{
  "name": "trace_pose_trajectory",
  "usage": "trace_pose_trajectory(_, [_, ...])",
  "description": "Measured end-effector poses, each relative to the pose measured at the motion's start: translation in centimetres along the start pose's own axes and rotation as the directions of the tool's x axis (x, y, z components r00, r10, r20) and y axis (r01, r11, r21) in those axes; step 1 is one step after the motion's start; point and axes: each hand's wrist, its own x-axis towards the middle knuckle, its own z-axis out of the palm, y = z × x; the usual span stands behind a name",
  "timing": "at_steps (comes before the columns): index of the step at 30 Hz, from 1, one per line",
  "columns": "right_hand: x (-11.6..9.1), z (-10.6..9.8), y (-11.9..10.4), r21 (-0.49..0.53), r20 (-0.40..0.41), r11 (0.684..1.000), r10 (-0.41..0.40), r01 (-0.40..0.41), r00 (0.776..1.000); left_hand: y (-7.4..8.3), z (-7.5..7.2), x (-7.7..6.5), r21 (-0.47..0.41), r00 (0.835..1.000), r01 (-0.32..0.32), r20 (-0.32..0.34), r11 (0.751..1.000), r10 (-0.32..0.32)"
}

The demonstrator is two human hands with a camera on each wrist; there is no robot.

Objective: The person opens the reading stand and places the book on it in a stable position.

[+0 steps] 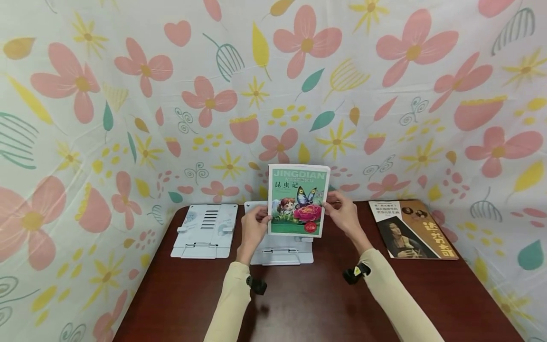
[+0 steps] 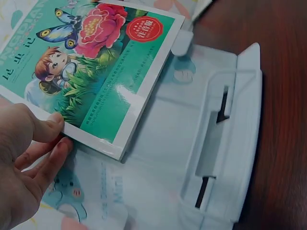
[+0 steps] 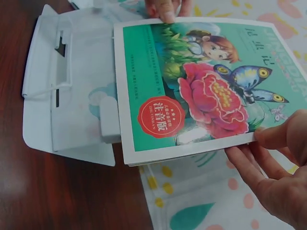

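Note:
A green, white-bordered book (image 1: 298,202) with a butterfly and a pink flower on its cover is held upright between both hands. My left hand (image 1: 254,230) pinches its left edge, thumb on the cover and fingers behind, as the left wrist view also shows. At the opposite edge my right hand (image 1: 343,214) pinches it the same way, with the thumb (image 3: 276,136) on the front. Behind and below the book stands a white book stand (image 1: 282,256), its upper part mostly hidden. In the left wrist view, the stand's lower ledge (image 2: 244,129) shows below the book.
Another white book stand (image 1: 204,232) is on the left of the dark wooden table (image 1: 312,304). A brown and white book (image 1: 412,230) with a portrait on its cover lies at the right. Flower-patterned cloth (image 1: 265,95) hangs behind the table and at both sides.

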Motion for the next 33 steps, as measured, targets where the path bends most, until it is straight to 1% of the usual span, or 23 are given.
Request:
trace_pose_trajectory(7, [0.3,0.9,-0.5,-0.069,-0.01,0.997,-0.033,0.033,0.999,-0.8,-0.8,-0.4,0.036,1.0,0.005,-0.016,0.999,-0.005])
trace_pose_trajectory(15, [0.4,2.1,-1.2,-0.071,-0.016,0.997,-0.035,0.034,0.999,-1.5,-1.4,-0.5,0.025,0.999,0.012,-0.031,1.0,-0.011])
trace_pose_trajectory(20, [0.2,2.9,-1.4,-0.063,0.011,0.997,-0.049,0.05,0.999,-2.3,-1.9,-0.6,0.021,0.997,0.016,-0.071,1.0,-0.015])
trace_pose_trajectory(22, [0.0,3.2,-1.2,-0.074,0.016,0.996,-0.057,0.058,0.998,-2.6,-2.1,-0.7,0.028,0.997,0.019,-0.068,0.999,-0.017])
trace_pose_trajectory(25, [-0.4,3.5,-0.9,-0.099,0.011,0.993,-0.064,0.065,0.998,-3.0,-2.1,-0.9,0.055,0.999,0.035,-0.042,0.998,-0.033])
trace_pose_trajectory(27, [-0.7,3.8,-0.6,-0.112,0.01,0.992,-0.061,0.062,0.998,-3.3,-2.1,-1.2,0.09,0.998,0.054,-0.032,0.994,-0.051])
trace_pose_trajectory(31, [-1.2,4.5,-0.2,-0.112,0.016,0.992,-0.053,0.054,0.998,-3.8,-2.0,-1.9,0.188,0.995,0.089,-0.059,0.978,-0.079])
trace_pose_trajectory(33, [-1.5,4.9,0.0,-0.113,0.015,0.993,-0.043,0.045,0.999,-4.1,-2.0,-2.1,0.23,0.994,0.096,-0.07,0.969,-0.082])
